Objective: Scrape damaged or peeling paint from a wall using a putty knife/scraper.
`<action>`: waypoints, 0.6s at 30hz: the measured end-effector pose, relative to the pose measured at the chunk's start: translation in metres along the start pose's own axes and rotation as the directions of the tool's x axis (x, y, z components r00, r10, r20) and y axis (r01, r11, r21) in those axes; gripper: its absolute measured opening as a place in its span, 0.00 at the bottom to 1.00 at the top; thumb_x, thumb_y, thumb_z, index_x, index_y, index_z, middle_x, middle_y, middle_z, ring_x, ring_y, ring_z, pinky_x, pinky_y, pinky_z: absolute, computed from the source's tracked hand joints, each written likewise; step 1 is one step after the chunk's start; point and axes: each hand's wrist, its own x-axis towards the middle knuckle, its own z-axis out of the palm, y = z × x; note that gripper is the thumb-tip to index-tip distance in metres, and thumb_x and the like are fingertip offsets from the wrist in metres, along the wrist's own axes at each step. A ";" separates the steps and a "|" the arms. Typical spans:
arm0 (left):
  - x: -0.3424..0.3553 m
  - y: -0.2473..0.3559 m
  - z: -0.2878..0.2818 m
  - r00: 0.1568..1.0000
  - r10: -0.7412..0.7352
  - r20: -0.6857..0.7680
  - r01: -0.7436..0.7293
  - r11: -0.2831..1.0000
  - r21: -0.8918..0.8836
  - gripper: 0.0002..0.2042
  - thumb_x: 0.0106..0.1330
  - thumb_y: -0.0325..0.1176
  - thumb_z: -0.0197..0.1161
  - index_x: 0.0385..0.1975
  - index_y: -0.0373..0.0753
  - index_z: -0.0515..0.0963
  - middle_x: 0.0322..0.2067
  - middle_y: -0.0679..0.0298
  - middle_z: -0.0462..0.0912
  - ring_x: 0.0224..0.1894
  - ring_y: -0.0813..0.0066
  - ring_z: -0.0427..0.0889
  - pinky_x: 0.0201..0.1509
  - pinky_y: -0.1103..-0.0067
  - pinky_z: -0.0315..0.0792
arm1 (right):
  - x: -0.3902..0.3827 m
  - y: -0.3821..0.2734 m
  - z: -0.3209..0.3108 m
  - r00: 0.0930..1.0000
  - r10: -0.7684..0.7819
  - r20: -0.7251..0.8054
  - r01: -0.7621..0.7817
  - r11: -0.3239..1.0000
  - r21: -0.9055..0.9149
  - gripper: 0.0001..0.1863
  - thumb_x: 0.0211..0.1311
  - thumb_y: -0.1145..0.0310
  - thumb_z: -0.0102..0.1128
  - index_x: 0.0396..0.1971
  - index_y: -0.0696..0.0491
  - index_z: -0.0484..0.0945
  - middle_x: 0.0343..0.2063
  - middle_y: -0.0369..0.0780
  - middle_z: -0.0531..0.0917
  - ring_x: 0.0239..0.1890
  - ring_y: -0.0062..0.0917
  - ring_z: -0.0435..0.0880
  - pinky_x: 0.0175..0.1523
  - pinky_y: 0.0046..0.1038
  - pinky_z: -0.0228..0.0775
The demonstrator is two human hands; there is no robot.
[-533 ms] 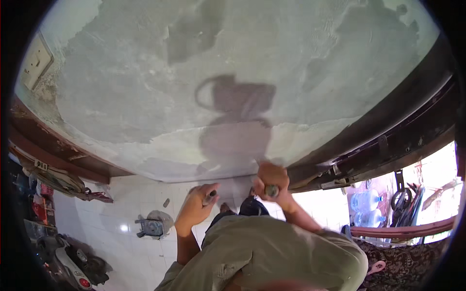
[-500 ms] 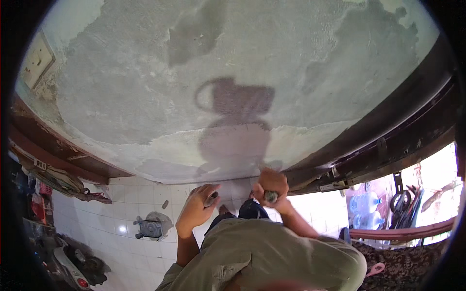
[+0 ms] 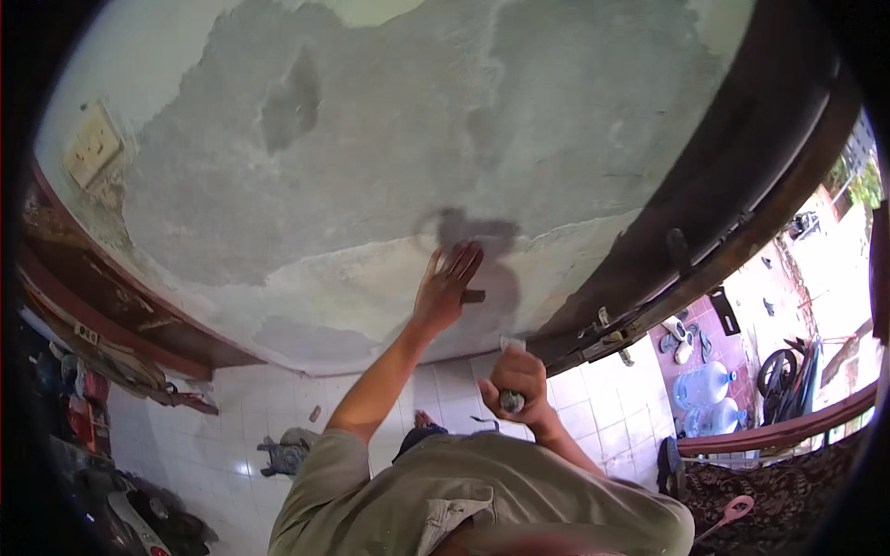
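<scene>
A wall point(image 3: 389, 139) with grey patched plaster and a paler band low down rises before me. My left hand point(image 3: 445, 285) reaches up to the pale band, fingers stretched along the wall. A short dark handle point(image 3: 474, 296) sticks out of it by the thumb; whatever the handle belongs to is hidden behind the hand. Lower and to the right, my right hand point(image 3: 521, 378) is wrapped round a putty knife point(image 3: 511, 401). Its handle end faces me and a bit of its pale blade shows above the knuckles, close to the wall's foot.
A socket plate point(image 3: 93, 145) sits on the wall at left. A dark wooden door frame point(image 3: 732, 218) borders the right side. Grey crumpled cloth-like stuff point(image 3: 286, 452) lies on the white tiles. Water bottles point(image 3: 705, 385) stand at right, a motorbike point(image 3: 139, 519) lower left.
My left hand has risen from waist height to the wall, its fingers now stretched out. My right hand stays low with the putty knife. The view has turned a little toward the right.
</scene>
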 end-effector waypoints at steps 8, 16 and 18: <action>0.023 0.045 -0.034 0.936 -0.306 -0.175 0.320 0.946 0.058 0.39 0.63 0.30 0.62 0.75 0.43 0.54 0.75 0.55 0.53 0.78 0.54 0.49 0.78 0.52 0.43 | -0.092 -0.036 -0.075 0.962 0.258 -0.087 -0.252 0.965 0.071 0.12 0.50 0.79 0.66 0.13 0.54 0.72 0.13 0.39 0.73 0.17 0.33 0.69 0.26 0.35 0.58; 0.006 0.030 0.030 0.985 -0.165 0.048 0.117 0.847 0.519 0.38 0.67 0.45 0.60 0.75 0.43 0.53 0.75 0.57 0.55 0.77 0.55 0.53 0.78 0.58 0.50 | -0.106 -0.042 -0.122 0.898 0.371 -0.235 -0.389 0.921 -0.033 0.18 0.52 0.78 0.65 0.11 0.54 0.64 0.11 0.38 0.68 0.16 0.32 0.66 0.24 0.33 0.54; -0.062 0.018 0.099 0.762 -0.401 0.509 0.375 0.914 0.158 0.34 0.66 0.31 0.55 0.74 0.40 0.55 0.76 0.60 0.53 0.78 0.62 0.48 0.80 0.60 0.43 | -0.104 -0.043 -0.126 0.911 0.333 -0.242 -0.347 0.938 -0.018 0.19 0.53 0.78 0.65 0.11 0.54 0.64 0.11 0.38 0.67 0.16 0.31 0.64 0.24 0.32 0.53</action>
